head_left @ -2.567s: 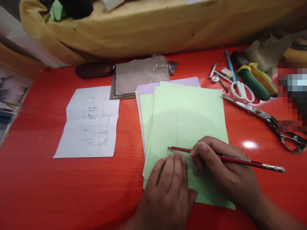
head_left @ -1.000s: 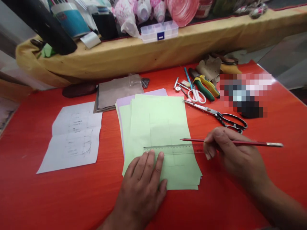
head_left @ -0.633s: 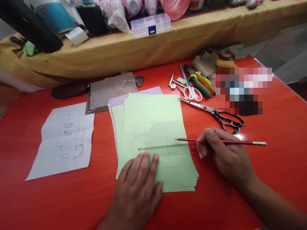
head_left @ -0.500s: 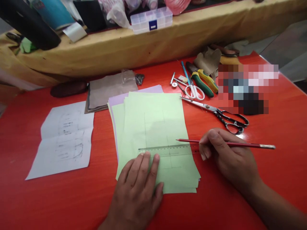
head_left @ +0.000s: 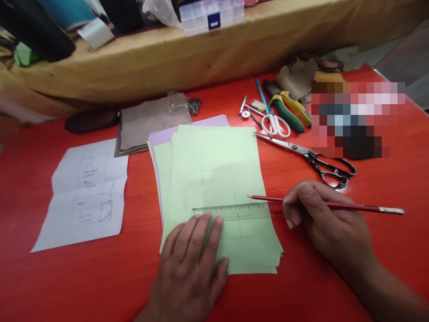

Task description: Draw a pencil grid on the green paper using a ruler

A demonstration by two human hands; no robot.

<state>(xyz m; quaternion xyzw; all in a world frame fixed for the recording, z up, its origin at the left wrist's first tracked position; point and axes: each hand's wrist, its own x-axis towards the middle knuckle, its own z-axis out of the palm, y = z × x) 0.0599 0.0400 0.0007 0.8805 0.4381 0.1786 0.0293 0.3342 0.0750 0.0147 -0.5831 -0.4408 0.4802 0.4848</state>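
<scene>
Pencil (head_left: 355, 207) moved rightward; red table (head_left: 127, 277), draped ledge (head_left: 140, 62) behind.

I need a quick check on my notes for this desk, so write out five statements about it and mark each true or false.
1. The right hand holds a pencil. True.
2. The left hand rests on the white sheet. False: it rests on the ruler and the green paper.
3. The white sheet bears a drawing. True.
4. The big scissors lie to the left of the green paper. False: the big scissors lie to its right.
5. The ruler reaches past the right edge of the green paper. True.
</scene>
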